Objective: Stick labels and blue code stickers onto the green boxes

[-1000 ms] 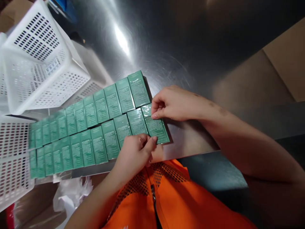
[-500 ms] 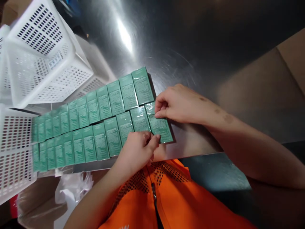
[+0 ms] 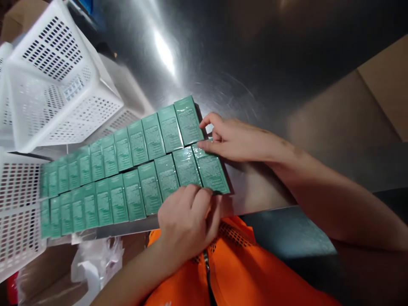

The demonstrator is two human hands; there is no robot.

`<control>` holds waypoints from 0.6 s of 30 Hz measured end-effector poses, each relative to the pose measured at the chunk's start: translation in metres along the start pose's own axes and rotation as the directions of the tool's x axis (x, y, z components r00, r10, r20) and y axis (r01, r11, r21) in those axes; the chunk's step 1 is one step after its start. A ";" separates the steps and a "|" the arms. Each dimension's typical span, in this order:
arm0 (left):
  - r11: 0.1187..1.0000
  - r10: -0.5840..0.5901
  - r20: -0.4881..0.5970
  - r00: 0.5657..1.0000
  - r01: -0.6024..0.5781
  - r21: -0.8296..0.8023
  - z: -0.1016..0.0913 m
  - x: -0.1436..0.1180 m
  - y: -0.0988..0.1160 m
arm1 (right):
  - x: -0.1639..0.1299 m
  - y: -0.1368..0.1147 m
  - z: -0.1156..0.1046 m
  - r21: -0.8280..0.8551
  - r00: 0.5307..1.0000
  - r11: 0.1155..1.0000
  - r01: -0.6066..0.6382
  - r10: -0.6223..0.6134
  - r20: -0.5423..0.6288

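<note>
Right hand [image 3: 234,138] now spread, earlier bunched over lower end carton [image 3: 214,172]; reach spans both rows' ends. Left hand [image 3: 188,219] curled at carton's near edge, cannot tell if pinching. Film-wrapped green cartons [image 3: 137,142] rowed on steel table [image 3: 248,187].

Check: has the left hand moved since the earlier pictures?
Yes: the left hand has rolled over, thumb dropping toward the orange garment, judged against the steel table.

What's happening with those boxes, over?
Left hand at near row; right hand at rows' right end. Green boxes in two rows. White basket at left end.
</note>
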State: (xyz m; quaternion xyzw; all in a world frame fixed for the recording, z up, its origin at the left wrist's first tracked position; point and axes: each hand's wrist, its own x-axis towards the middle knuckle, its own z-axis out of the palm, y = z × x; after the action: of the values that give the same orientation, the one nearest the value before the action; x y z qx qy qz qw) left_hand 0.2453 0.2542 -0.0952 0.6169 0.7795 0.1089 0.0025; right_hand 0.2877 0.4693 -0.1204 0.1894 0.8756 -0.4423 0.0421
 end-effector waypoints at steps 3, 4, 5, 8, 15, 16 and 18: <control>0.985 0.171 -0.064 0.983 -0.172 -0.012 0.015 -0.005 0.007 | -0.001 -0.002 0.005 -0.064 1.000 0.998 0.014 -0.014 -0.004; 0.977 0.214 -0.058 0.975 -0.214 0.010 0.021 -0.007 0.008 | -0.001 -0.003 0.006 -0.085 1.000 0.996 0.012 -0.013 -0.002; 0.970 0.243 -0.053 0.969 -0.241 0.038 0.027 -0.009 0.009 | 0.000 -0.004 0.006 -0.095 1.000 0.995 0.005 -0.005 0.006; 0.956 0.286 -0.094 0.954 -0.277 0.098 0.040 -0.013 0.008 | 0.003 -0.005 0.004 -0.080 0.999 0.997 -0.024 0.028 0.047; 0.935 0.343 -0.233 0.910 -0.306 0.181 0.055 -0.013 0.002 | 0.007 -0.005 -0.002 -0.103 0.997 0.992 -0.070 0.068 -0.029; 0.935 0.342 -0.250 0.906 -0.300 0.191 0.055 -0.013 0.003 | 0.007 -0.007 -0.001 -0.179 0.995 0.979 -0.094 0.085 -0.056; 0.934 0.345 -0.242 0.907 -0.306 0.185 0.051 -0.014 0.004 | 0.005 -0.013 0.001 -0.267 0.992 0.956 -0.124 0.115 -0.049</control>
State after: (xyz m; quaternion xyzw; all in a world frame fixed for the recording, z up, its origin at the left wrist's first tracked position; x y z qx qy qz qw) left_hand 0.2592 0.2503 -0.1466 0.7162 0.6643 0.1348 -0.1662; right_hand 0.2782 0.4628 -0.1123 0.2416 0.9152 -0.3125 0.0795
